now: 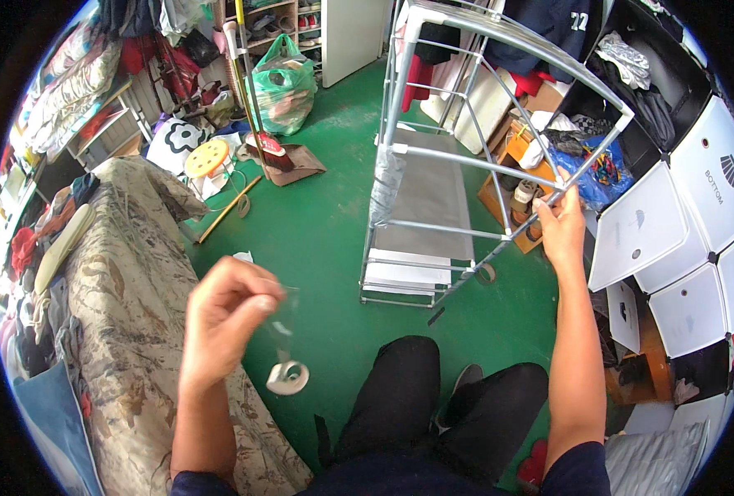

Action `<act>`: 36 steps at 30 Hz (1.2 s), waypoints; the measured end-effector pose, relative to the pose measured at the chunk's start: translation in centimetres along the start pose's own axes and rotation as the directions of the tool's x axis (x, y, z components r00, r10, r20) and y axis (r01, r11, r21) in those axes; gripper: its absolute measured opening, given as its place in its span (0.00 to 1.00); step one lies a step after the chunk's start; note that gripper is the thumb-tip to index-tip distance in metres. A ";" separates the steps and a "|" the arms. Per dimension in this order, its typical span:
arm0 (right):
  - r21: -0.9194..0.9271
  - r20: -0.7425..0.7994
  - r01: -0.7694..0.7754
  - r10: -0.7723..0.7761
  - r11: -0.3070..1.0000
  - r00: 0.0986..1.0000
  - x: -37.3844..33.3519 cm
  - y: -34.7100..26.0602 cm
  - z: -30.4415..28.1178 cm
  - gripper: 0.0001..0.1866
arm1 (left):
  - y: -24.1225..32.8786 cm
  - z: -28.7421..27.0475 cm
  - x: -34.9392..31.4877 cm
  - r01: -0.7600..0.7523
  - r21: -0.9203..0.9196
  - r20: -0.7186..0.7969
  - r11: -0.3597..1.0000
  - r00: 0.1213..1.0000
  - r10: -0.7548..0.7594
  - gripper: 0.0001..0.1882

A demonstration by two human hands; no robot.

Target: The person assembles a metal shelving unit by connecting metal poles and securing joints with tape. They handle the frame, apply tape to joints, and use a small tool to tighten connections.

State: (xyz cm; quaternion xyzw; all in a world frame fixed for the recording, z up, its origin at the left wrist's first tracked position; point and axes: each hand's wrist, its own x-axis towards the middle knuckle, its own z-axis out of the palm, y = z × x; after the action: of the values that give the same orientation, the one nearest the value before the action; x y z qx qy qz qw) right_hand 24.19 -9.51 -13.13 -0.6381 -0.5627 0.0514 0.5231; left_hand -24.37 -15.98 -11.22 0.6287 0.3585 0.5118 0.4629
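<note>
My left hand (233,318) is closed in a pinch on the end of a clear strip of tape (284,331). The strip runs down to a small tape roll (288,378), which seems to dangle above the green floor. On the right, my right hand (562,221) is wrapped round a grey tube of a metal rack (478,161). The rack has white plastic joints and stands tilted in front of me. Clear film or tape (388,186) is wound around one of its uprights. A grey sheet (425,194) and a white sheet (408,269) show through the frame.
A camouflage cover (127,273) drapes furniture at left. Farther off are a broom (267,153), a dustpan (301,165), a stick (228,211), a yellow stool (207,159) and a green plastic bag (284,87). White-panelled cubes (689,240) line the right. Another tape roll (486,274) lies beside the rack.
</note>
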 end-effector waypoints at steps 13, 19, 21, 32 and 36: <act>0.071 0.310 0.143 -0.158 0.987 0.938 -13.7 -4.1 4.0 0.13 | -14.2 6.3 -3.5 0.347 -0.078 0.247 0.935 0.915 -0.319 0.09; 0.255 0.685 -0.108 -0.101 0.961 0.722 -16.1 -6.6 8.5 0.23 | -12.8 9.7 -1.4 0.278 -0.097 0.333 0.956 0.914 -0.232 0.09; 0.294 0.675 -0.099 -0.133 0.951 0.726 -15.9 -5.5 9.0 0.16 | -12.7 10.5 -0.5 0.229 -0.074 0.356 0.971 0.915 -0.189 0.09; 0.279 0.509 -0.081 -0.075 0.957 0.858 -14.9 -4.9 8.3 0.04 | -11.0 12.8 2.7 -0.054 0.129 0.287 0.990 0.958 0.014 0.12; 0.266 0.449 -0.097 -0.035 0.959 0.893 -13.8 -4.2 8.2 0.04 | -11.2 14.3 4.0 -0.037 0.103 0.246 0.994 0.969 0.010 0.15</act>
State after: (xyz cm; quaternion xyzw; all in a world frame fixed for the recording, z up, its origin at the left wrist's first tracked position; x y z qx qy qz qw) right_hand 11.06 -15.90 -21.00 -0.5369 -0.6446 0.2853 0.4635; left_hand -9.30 -11.87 -21.30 0.7152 0.3178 0.4156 0.4634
